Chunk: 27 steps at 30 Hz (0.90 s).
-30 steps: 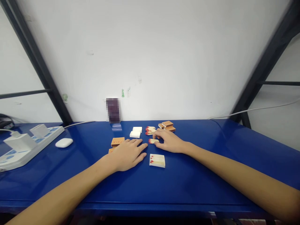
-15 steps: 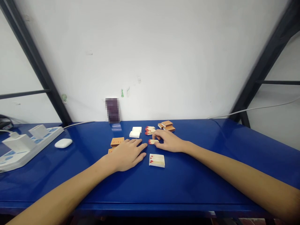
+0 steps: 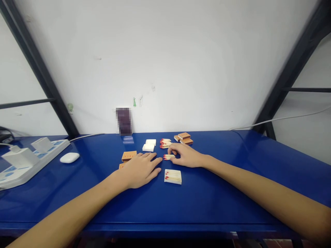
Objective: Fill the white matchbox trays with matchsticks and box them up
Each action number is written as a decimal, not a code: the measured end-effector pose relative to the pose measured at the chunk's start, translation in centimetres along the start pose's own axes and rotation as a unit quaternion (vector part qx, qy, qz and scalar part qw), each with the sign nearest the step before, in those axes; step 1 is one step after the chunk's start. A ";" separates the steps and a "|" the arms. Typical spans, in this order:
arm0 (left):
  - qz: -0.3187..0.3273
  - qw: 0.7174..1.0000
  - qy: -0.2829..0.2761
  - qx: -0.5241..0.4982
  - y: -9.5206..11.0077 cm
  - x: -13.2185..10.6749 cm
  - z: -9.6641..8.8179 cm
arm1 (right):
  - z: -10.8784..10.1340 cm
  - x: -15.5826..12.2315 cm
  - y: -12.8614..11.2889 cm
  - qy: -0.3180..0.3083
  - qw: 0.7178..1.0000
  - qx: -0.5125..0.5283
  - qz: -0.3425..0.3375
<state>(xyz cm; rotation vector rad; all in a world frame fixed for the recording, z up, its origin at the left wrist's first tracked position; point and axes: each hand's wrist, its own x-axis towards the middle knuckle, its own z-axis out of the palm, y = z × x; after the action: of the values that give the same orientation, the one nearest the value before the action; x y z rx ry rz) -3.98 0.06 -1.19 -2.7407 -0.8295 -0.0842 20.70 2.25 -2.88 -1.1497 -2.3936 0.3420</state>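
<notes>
**Blue table against a pale wall, with work seemingly part-way along**

At the far left, a slanting dark post; nearer, a white power strip bearing white adapters. Just to the right, a small, rounded white case. Farther back, a dark purple rectangle, pixelated, upright at the wall.

Next, orange matchboxes, at least two, the nearer partly hidden by the left hand: palm down, fingers loosely spread, nothing visibly held. Beyond, on the far side, two small white pieces, probably matchbox trays.

Around the middle, far to near: a loose pile of matches on the table, red heads to the left; a small row of matches between thumb and forefinger of the right hand, gap narrow, impossible to tell whether pinched or merely touched; nearest, a white tray with a few matches inside. Judged from this layout: only a few matches in the tray so far, with row and pile both outside.

Behind the right hand, brown matchboxes, one atop others. At far right, a pale cable.

Writing: dark print on the orange matchboxes, fainter marks on the brown; all too small to read, no brand legible.
</notes>
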 end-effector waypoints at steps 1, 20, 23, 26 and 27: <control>0.000 1.000 0.001 -0.001 0.0 0.0 0.0 | 0.0 0.0 0.0 -0.001 1.000 0.002 0.001; 0.000 1.000 -0.004 0.003 0.0 0.0 -0.1 | -0.1 0.1 -0.3 -0.015 0.998 0.020 0.049; -0.001 1.000 -0.005 0.005 0.0 0.0 -0.1 | 0.0 0.1 -0.3 -0.014 0.998 0.028 0.053; -0.001 1.000 -0.006 0.005 0.0 0.0 -0.1 | 0.0 0.0 -0.4 -0.012 0.998 0.034 0.058; -0.001 1.000 -0.004 0.005 0.0 0.0 -0.1 | 0.1 0.0 -0.5 -0.010 0.998 0.033 0.059</control>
<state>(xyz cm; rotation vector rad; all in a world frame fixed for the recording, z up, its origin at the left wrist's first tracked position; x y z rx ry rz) -3.95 0.00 -1.05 -2.7339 -0.8320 -0.0692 20.33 1.99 -2.72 -1.2643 -2.3188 0.4702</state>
